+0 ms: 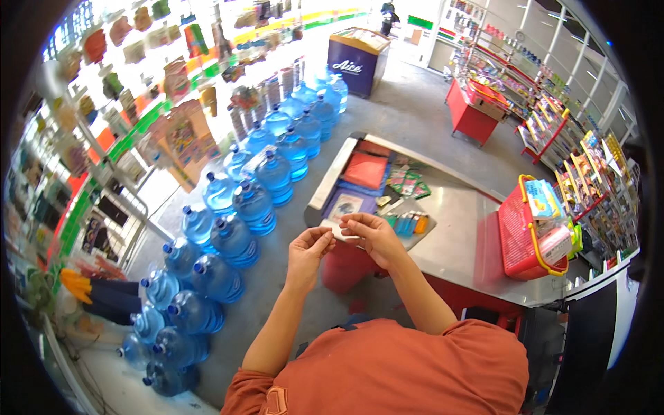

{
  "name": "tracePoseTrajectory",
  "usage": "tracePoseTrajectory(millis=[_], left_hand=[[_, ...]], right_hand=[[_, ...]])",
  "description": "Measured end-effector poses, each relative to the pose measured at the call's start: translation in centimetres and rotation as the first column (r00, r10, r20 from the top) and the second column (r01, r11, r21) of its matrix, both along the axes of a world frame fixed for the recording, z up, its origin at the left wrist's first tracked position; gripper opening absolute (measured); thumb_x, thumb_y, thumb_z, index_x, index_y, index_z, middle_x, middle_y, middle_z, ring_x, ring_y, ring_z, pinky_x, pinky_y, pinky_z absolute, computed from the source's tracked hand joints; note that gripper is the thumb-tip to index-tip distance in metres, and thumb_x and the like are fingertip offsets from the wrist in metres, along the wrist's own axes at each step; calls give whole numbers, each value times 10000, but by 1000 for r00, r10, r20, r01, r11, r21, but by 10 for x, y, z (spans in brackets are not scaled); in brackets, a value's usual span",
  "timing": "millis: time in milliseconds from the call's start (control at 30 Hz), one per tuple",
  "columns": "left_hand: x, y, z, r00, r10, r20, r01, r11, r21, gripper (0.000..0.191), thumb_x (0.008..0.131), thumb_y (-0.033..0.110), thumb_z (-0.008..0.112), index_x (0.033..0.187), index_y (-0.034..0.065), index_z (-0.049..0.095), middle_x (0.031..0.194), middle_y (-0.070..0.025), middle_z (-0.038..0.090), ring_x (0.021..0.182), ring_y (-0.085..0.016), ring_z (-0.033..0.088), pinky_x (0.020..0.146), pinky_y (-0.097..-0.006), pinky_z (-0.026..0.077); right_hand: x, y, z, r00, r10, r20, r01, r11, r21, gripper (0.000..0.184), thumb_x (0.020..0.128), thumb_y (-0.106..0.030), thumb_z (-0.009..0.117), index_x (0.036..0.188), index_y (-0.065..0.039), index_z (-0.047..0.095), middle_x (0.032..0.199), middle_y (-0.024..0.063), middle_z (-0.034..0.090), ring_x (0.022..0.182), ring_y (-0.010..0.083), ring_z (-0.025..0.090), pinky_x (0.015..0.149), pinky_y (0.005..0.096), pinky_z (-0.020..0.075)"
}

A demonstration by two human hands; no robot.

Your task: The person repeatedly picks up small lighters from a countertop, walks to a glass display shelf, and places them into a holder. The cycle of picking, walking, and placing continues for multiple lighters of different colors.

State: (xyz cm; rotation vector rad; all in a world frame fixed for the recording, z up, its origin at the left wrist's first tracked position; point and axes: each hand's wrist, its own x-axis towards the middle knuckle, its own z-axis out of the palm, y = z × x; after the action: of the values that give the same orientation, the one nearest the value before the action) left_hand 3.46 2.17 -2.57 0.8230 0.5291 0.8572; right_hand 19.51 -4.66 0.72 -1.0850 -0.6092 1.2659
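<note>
Both my hands are raised in front of the near corner of a metal checkout counter (456, 228). My left hand (311, 251) has its thumb and fingertips pinched together; a small pale item may be between them, but it is too small to tell. My right hand (376, 238) is close beside it, fingers curled, with a thin whitish thing near its fingertips that I cannot make out. Beyond the hands, the counter's end holds folded red plastic bags (366, 170), small green packets (407, 182) and several lighters (410, 224). A red shopping basket (519, 233) with packaged goods stands on the counter's right part.
Rows of large blue water bottles (254, 199) stand on the floor to the left, beside hanging goods. Farther off are a dark blue ice cream freezer (350, 65) and a red display table (469, 114). Snack racks (581, 187) stand at the right. A person (388, 18) is far away.
</note>
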Motion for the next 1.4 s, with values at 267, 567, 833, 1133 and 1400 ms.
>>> tracePoseTrajectory(millis=[267,567,833,1133,1400], left_hand=[[171,-3,-54,974,-210,-87,209,978,-17,148,892,91,646,1010,2,643,887,-40,657,782,-105,622,738,-227,515],[294,-9,-125,833,-286,-473,355,933,62,178,877,100,649,1003,-26,655,842,-60,663,736,-117,620,686,-224,500],[339,-18,-164,468,44,-882,525,789,318,400,755,224,745,1099,32,676,1019,-129,697,907,-232,665,807,-353,508],[353,-18,-181,524,196,-829,562,652,509,315,722,226,741,1026,148,718,889,-134,686,827,-297,651,770,-385,507],[351,-20,-175,521,115,-846,522,741,422,261,737,185,717,992,128,712,857,-119,682,827,-309,654,760,-395,510]], right_hand=[[159,-42,-47,983,-177,43,181,979,-94,219,904,-183,646,1079,-51,646,993,31,664,892,104,634,785,260,513],[267,-70,-120,946,-325,-3,320,931,-174,203,892,-168,654,1049,-40,646,924,28,680,802,92,644,676,219,527],[306,-61,-211,871,-268,412,424,833,-355,199,860,-135,684,1033,-40,653,839,13,652,747,95,601,642,231,503],[308,-56,-232,500,-242,831,680,705,-203,360,698,-246,812,872,-11,601,823,98,681,744,175,650,696,314,521],[327,-66,-243,795,-394,461,569,748,-343,126,873,-116,654,948,-17,634,785,48,652,672,105,610,576,235,504]])
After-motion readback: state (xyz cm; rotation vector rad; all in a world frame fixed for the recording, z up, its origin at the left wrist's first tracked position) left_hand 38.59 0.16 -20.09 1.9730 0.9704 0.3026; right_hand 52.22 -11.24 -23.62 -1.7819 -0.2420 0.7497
